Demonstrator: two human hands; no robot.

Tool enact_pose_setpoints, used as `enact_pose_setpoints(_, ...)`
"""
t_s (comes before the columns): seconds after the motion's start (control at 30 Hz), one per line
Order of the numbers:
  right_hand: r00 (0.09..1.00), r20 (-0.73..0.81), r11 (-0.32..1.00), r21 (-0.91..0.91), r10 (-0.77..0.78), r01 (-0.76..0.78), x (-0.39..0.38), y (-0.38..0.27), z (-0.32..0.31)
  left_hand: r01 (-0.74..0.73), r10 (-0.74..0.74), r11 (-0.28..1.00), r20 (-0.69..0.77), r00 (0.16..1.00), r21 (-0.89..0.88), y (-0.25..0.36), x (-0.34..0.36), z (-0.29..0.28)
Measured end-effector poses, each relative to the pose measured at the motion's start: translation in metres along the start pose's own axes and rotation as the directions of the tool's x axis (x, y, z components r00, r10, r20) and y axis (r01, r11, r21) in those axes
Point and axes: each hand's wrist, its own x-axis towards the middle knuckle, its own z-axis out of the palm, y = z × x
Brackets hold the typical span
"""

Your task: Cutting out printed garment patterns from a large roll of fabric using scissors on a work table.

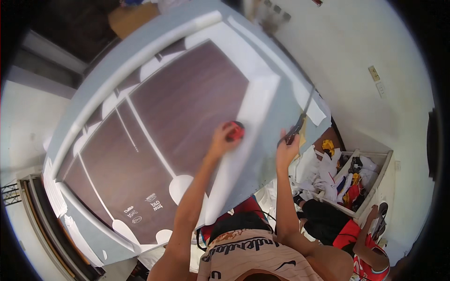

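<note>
A large white sheet point(255, 100) printed with dark brown panels point(187, 89) lies across a grey-blue table point(255, 173). My left hand point(219, 142) reaches over the sheet's right part, its fingers closed around a red and black round object point(236, 131) that rests at the edge of the brown print. What kind of object it is, I cannot make out. Right of the sheet, my right hand point(287, 151) grips a pair of scissors point(300, 124) by the dark handles, the long blades pointing up and away. The scissors are apart from the sheet.
The sheet's far edge is rolled up point(140, 51). A small white paper point(315, 112) lies at the table's right corner. On the right stands a bin point(358, 206) of cloth scraps. A person in red and black point(349, 234) is nearby. Long rolls point(51, 225) stand at the left.
</note>
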Motion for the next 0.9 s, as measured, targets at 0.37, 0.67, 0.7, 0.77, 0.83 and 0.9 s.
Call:
enact_pose_setpoints(0.37,0.870,0.492,0.999,0.032,-0.023,0.008,0.101,0.015,0.088,0.104,0.273,0.846,0.592,0.758,-0.523,0.115,-0.036,0.131)
enact_pose_setpoints(0.67,0.953,0.278,0.972,-0.158,-0.123,0.172,0.095,0.065,0.059,0.077,-0.019,0.978,0.287,0.958,-0.192,0.084,-0.106,-0.065)
enact_pose_setpoints(0.7,0.950,0.287,0.971,-0.160,-0.124,0.176,0.096,0.070,0.048,0.027,-0.030,0.999,0.182,0.983,0.024,0.068,-0.094,-0.073)
enact_pose_setpoints(0.77,0.966,0.224,0.966,-0.191,-0.133,0.177,0.095,0.071,0.029,-0.027,0.017,0.946,0.034,0.999,0.323,0.035,-0.060,-0.076)
enact_pose_setpoints(0.83,0.970,0.219,0.970,-0.195,-0.102,0.146,0.087,0.066,0.015,-0.044,0.056,0.913,-0.017,0.998,0.405,0.004,-0.036,-0.070)
enact_pose_setpoints(0.9,0.976,0.216,0.961,-0.262,-0.035,0.092,0.074,0.051,-0.006,-0.146,0.147,0.922,0.023,0.989,0.358,-0.010,-0.021,-0.049)
